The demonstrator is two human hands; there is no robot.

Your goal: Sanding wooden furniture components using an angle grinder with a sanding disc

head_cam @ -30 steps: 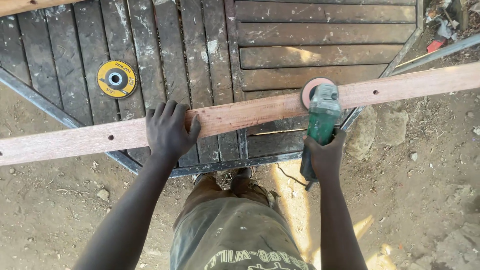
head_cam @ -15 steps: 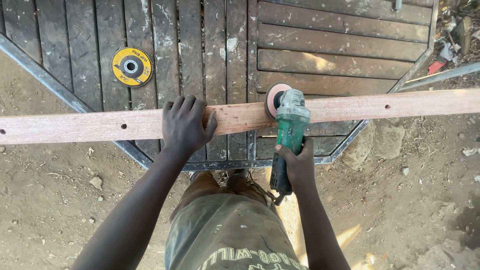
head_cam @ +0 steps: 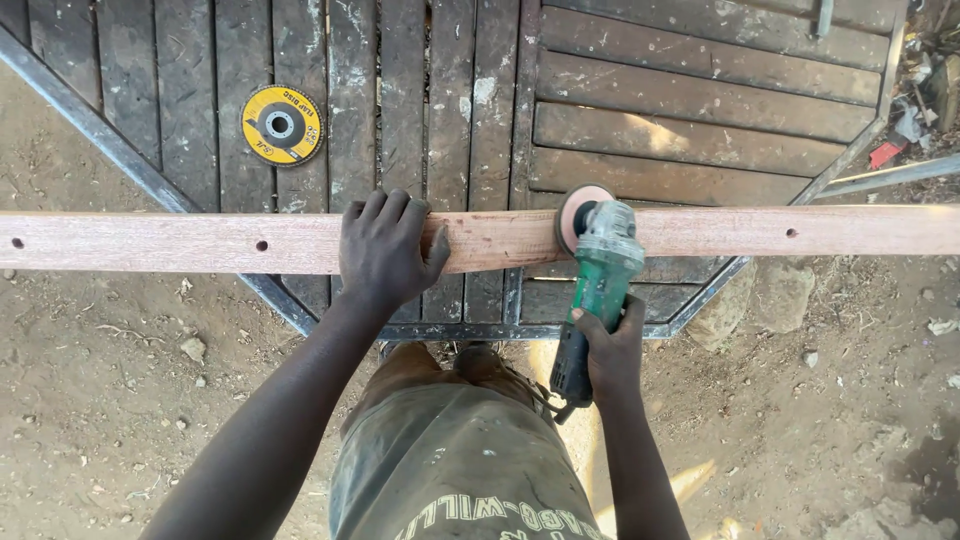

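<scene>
**Grinder slides left along the plank**

Leftward goes the green angle grinder point(head_cam: 600, 280) since a moment ago, its disc on the long wooden plank point(head_cam: 700, 232). Right hand point(head_cam: 610, 350) grips its body; left hand point(head_cam: 385, 250) presses flat on the plank, lying across a slatted metal-framed panel point(head_cam: 700, 130).

Green grinder point(head_cam: 600, 290) on reddish plank point(head_cam: 700, 232)

A yellow grinding disc point(head_cam: 281, 124) with a black centre lies flat on the dark wooden slatted panel point(head_cam: 700, 90), which has a grey metal frame point(head_cam: 90, 125). A small red object point(head_cam: 884, 153) lies near the right edge. Pale stones point(head_cam: 760, 300) rest on the dusty ground point(head_cam: 100, 400).
</scene>
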